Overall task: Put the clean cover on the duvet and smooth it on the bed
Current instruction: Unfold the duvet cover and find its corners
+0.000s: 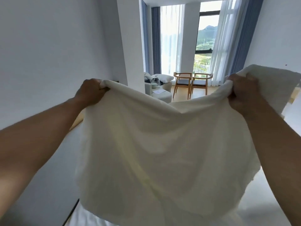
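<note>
Left hand (91, 91) and right hand (242, 92) fingers clutch the raised cover (162, 144), perhaps its corners.

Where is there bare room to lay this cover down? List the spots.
Bare: the bed strip under the cover, beside the left wall; the wooden floor right of the chairs. Crowded: the sofa, piled with pillows.
</note>
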`<state>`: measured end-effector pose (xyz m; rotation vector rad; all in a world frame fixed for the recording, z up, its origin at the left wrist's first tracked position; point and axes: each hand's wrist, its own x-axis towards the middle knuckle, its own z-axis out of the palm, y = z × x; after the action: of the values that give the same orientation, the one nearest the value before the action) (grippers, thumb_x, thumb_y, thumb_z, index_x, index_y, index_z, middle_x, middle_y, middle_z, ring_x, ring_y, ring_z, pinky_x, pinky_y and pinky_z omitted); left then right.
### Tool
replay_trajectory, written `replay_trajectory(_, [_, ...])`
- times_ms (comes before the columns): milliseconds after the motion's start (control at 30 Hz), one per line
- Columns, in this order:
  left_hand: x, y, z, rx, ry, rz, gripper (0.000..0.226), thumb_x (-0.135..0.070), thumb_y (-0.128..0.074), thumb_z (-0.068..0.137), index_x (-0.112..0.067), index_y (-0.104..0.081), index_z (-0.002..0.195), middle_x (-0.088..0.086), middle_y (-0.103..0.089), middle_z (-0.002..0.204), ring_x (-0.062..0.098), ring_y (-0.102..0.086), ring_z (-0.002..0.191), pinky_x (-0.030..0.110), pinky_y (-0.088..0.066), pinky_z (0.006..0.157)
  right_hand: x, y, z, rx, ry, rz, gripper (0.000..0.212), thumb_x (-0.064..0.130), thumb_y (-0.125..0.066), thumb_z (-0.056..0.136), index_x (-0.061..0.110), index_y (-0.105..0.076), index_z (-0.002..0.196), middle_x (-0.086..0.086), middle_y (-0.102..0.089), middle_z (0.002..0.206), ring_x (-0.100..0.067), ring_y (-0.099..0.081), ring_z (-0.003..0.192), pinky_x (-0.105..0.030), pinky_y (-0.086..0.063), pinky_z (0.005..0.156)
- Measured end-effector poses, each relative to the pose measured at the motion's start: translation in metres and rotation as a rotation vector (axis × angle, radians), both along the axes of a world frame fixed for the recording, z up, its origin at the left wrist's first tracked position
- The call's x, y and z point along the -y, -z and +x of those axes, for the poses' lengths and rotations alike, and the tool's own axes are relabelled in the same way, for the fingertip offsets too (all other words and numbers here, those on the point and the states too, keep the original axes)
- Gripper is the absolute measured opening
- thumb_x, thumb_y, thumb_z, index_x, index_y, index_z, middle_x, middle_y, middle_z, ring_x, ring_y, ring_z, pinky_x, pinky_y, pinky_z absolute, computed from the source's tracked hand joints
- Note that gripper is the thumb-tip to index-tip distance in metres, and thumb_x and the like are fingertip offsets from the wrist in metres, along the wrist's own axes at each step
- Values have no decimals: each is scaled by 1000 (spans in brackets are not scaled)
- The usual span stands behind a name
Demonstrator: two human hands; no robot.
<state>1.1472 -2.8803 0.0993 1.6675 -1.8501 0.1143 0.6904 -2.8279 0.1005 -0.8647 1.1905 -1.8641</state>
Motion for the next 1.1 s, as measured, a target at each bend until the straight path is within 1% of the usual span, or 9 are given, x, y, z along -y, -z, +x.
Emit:
replay_trajectory(67, [6, -9, 2, -1, 43, 109, 27, -28, -71, 92, -13, -64, 70, 9, -63, 78, 28, -54, 79, 34, -35, 64, 10, 7, 0, 5, -137, 81, 37, 11, -55, 97, 7, -53, 133, -3, -62, 110, -14, -62, 97, -18, -50, 57])
replay_trajectory(133, [18, -10, 3, -3, 86, 253, 33, -24, -80, 84, -17, -59, 60, 3, -59, 67, 22, -51, 68, 32, -37, 57, 23, 14, 2, -32, -256, 216, 29, 11, -57, 97, 10, -52, 126, -4, -57, 121, -14, -60, 94, -19, -52, 51])
replay_trajectory(300, [101, 31, 15, 164, 88, 538, 27, -34, -93, 66, -18, -71, 68, 2, -69, 73, 18, -63, 71, 33, -48, 65, 96, 64, 11, -187, -332, 475, 13, -1, -58, 93, 11, -53, 95, -12, -54, 91, -21, -59, 79, -24, -56, 46])
replay_trajectory(467, [241, 102, 53, 284, 10, 545, 33, -51, -84, 72, -21, -69, 74, 4, -73, 82, 22, -67, 80, 35, -51, 70, 218, 137, 16, -15, -62, 443, 25, -11, -43, 96, 2, -47, 76, -13, -49, 82, -26, -59, 73, -32, -58, 46])
replay_trajectory(567, [313, 101, 65, 318, -8, 443, 38, -57, -70, 84, -22, -60, 72, 8, -69, 88, 27, -61, 81, 35, -47, 69, 292, 142, 15, -74, 72, 400, 20, 4, -48, 102, 11, -48, 83, -11, -53, 93, -24, -64, 76, -33, -58, 55])
replay_trajectory(700, [381, 27, 61, 286, -34, 190, 37, -54, -61, 91, -24, -53, 73, 7, -58, 85, 29, -54, 79, 37, -42, 72, 373, 74, 7, -179, 187, 200, 16, 10, -60, 99, 7, -58, 83, -13, -58, 102, -24, -65, 85, -26, -56, 61])
replay_trajectory(767, [405, -23, 68, 236, -67, 29, 35, -48, -61, 93, -18, -52, 76, 8, -55, 82, 31, -51, 77, 37, -40, 72, 406, 29, 13, -136, 210, 60, 14, 7, -62, 97, 6, -56, 85, -11, -57, 104, -23, -68, 84, -21, -57, 60])
replay_trajectory(933, [441, -114, 92, 241, -149, -331, 25, -34, -60, 95, -9, -56, 94, 18, -55, 78, 43, -58, 78, 42, -41, 72, 452, -48, 24, -7, 230, -173, 18, 8, -68, 90, 4, -54, 99, -19, -51, 131, -31, -67, 107, -33, -62, 78])
replay_trajectory(1100, [441, -110, 112, 414, -161, -506, 20, -22, -62, 93, -3, -57, 97, 27, -66, 86, 50, -63, 76, 51, -48, 72, 449, -39, 47, 95, 229, -186, 19, 9, -69, 88, 14, -51, 91, -16, -52, 129, -33, -65, 112, -34, -62, 79])
